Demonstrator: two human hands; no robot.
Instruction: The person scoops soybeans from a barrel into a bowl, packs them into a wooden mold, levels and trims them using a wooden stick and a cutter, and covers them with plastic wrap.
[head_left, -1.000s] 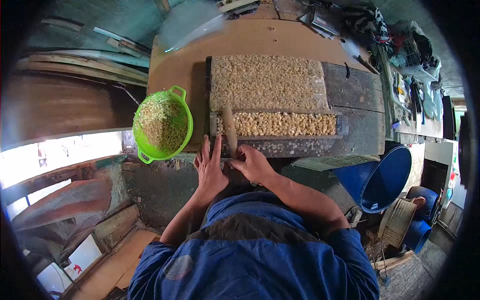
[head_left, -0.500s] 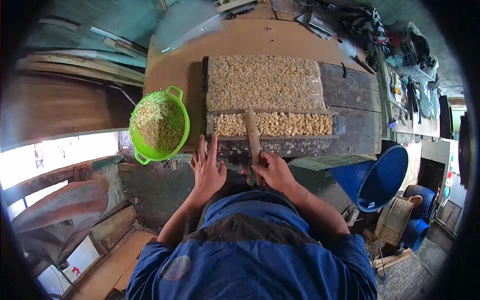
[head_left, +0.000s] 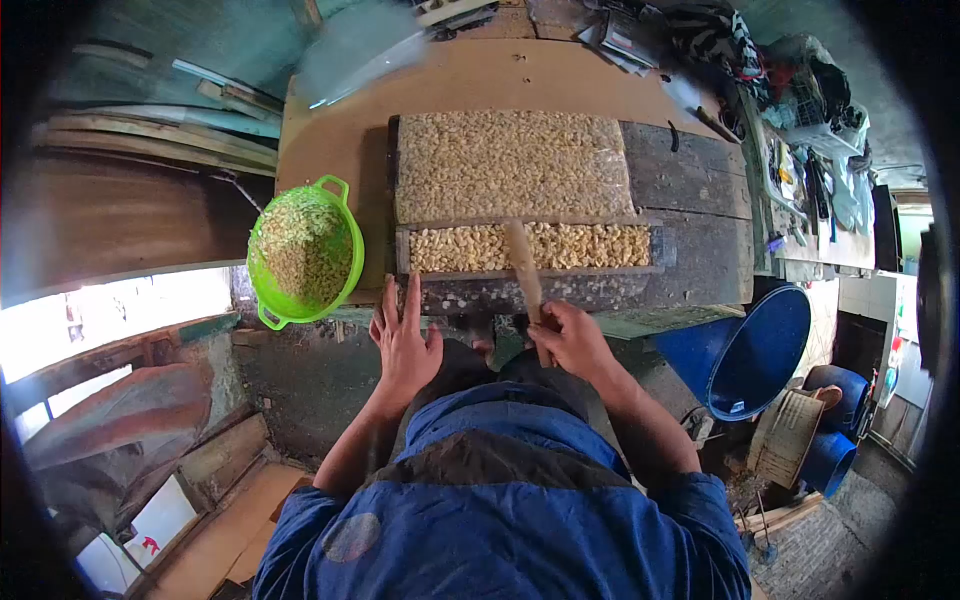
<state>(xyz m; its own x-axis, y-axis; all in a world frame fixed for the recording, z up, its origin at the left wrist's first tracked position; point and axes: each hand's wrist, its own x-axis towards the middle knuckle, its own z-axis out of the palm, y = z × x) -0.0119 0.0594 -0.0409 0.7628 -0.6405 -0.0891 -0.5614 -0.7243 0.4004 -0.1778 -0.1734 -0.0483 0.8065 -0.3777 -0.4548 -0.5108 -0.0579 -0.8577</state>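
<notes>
My right hand [head_left: 580, 347] grips the lower end of a wooden stick [head_left: 526, 275]. The stick's upper end lies over a narrow wooden frame filled with pale, nut-like pieces [head_left: 460, 248]. My left hand [head_left: 405, 347] is open, fingers stretched out and their tips at the front edge of the dark board [head_left: 450, 297], left of the stick. Behind the narrow frame is a wide slab of similar pieces [head_left: 510, 165], under what looks like clear plastic. To the left sits a bright green basin [head_left: 354, 240] with two handles, holding loose pale pieces.
The wooden table [head_left: 450, 75] extends behind the slab. Clear plastic sheeting [head_left: 365, 50] lies at its back left. A large blue barrel [head_left: 760, 350] stands at the right, below table height. Tools and bags crowd a side bench [head_left: 800, 190].
The stick and my right hand have moved right along the narrow frame. My left hand stays near the frame's left end. The whole view has shifted slightly.
</notes>
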